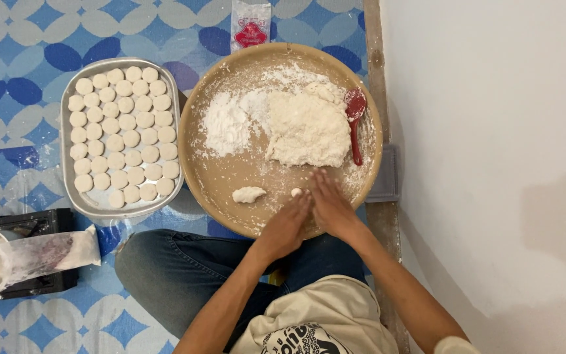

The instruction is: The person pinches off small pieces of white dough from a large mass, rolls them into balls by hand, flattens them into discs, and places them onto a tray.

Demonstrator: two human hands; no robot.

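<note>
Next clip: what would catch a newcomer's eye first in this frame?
First, the big round tan tray at centre, dusted with flour, holding a large mass of white dough and a red spoon at its right edge. The left hand and right hand press together over a small dough piece near the front rim. To the left, a metal tray holds rows of round dough discs.

White dough (308, 129) and a red spoon (355, 121) lie in a tan tray (221, 183) on a blue leaf-patterned mat (21, 65).
</note>
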